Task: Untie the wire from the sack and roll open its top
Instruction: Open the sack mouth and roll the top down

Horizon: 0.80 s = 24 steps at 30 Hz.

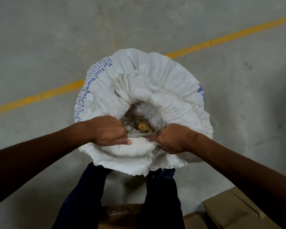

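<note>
A white woven sack (163,76) with blue print stands upright on the concrete floor in front of my legs. Its top is spread wide and turned outward in a thick crumpled roll around the mouth. Inside the mouth I see a clear plastic liner (145,113) and some tan pieces (144,126). My left hand (108,131) grips the near rim of the sack on the left side of the mouth. My right hand (170,139) grips the same rim on the right. No wire is visible.
A yellow painted line (40,96) runs diagonally across the grey floor behind the sack. Brown cardboard boxes (234,210) lie at the lower right. A brown seat or box (120,215) sits between my dark trouser legs.
</note>
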Motion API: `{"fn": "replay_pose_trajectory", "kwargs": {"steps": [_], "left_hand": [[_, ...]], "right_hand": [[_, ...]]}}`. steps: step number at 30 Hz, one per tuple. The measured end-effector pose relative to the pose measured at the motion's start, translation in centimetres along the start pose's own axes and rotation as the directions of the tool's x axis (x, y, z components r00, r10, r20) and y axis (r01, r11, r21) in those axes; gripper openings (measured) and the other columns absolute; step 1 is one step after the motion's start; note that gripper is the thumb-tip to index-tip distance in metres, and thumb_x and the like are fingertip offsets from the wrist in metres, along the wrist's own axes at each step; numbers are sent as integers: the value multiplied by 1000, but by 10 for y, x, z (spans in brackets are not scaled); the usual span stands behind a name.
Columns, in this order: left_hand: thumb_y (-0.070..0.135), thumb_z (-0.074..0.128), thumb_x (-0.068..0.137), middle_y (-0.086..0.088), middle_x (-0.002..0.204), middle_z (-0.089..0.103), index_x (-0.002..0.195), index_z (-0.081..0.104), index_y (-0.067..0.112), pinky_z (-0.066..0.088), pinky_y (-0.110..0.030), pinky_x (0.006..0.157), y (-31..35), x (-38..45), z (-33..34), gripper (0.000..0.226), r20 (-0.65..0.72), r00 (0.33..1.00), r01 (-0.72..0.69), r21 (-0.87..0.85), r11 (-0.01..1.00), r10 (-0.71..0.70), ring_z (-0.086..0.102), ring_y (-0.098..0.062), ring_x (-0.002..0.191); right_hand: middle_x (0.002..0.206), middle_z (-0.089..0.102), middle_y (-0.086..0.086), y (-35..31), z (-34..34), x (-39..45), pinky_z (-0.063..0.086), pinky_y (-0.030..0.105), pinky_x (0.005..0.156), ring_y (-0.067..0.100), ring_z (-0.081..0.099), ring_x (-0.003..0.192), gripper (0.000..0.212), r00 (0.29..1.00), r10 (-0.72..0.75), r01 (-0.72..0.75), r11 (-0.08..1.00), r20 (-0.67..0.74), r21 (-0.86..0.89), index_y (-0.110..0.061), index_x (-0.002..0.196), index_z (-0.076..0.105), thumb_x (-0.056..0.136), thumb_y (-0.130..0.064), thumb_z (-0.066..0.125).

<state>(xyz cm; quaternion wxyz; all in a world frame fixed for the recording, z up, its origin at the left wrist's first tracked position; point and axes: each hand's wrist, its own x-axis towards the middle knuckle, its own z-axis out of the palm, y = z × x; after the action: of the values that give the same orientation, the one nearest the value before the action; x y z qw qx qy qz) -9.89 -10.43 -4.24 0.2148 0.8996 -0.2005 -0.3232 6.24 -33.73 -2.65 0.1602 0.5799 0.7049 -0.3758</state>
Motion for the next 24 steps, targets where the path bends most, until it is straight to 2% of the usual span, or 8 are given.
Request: {"fn": "replay_pose_trajectory", "kwargs": {"steps": [2,6,9,12,13,16,20,24], "left_hand": [[68,24,104,1,68,56,77,56,18,47,-38,68,3,2,0,65,53,999,-1,12,1000,0,55,-24,67],[74,30,101,-4,72,62,80,62,17,48,-39,76,9,8,0,69,78,996,-54,61,997,49,61,-27,73],[74,29,100,-1,77,69,85,67,21,37,-42,104,14,13,1,67,48,986,-167,153,974,161,63,-26,80],[72,34,99,1,79,73,98,72,24,20,-47,123,16,13,-3,61,85,980,-194,160,968,182,69,-25,91],[71,36,99,2,80,73,100,72,25,27,-47,120,15,12,-6,58,91,981,-182,137,974,171,69,-25,92],[73,37,98,1,95,75,116,72,31,50,-37,88,7,7,-11,58,87,994,-74,91,993,66,69,-23,96],[86,24,89,5,111,73,134,58,43,54,-38,84,-16,-5,-10,71,-8,998,56,91,994,-55,68,-21,105],[88,25,88,-1,105,75,138,51,44,49,-35,75,-22,-13,-14,72,-38,976,218,117,969,-215,72,-25,99]], "right_hand": [[131,64,12,0,2,-7,55,43,79,37,70,104,61,993,119,-120,991,-16,-54,-26,156,35,101,-42,54],[129,61,10,-7,9,-11,50,39,82,30,67,105,44,966,258,-253,949,4,-186,-19,131,64,97,-48,61],[124,68,10,-9,15,-9,42,46,108,31,64,113,43,979,205,-194,951,20,-239,-18,124,69,95,-49,61],[104,76,2,-9,20,-8,20,54,126,27,71,103,40,984,176,-171,951,-4,-258,-25,125,68,93,-46,62],[102,77,3,-9,19,-9,23,52,125,28,73,101,38,982,191,-187,956,-1,-226,-25,125,67,95,-48,60],[116,75,9,-4,15,-15,46,45,103,33,73,107,48,970,241,-244,961,-37,-128,-22,134,60,99,-55,53],[115,73,8,13,19,-22,54,42,88,33,70,106,59,947,273,-287,956,-169,-65,-22,136,56,96,-64,50],[105,75,8,29,21,-30,52,44,94,32,72,98,60,924,306,-312,950,-229,9,-23,136,55,94,-67,51]]}}
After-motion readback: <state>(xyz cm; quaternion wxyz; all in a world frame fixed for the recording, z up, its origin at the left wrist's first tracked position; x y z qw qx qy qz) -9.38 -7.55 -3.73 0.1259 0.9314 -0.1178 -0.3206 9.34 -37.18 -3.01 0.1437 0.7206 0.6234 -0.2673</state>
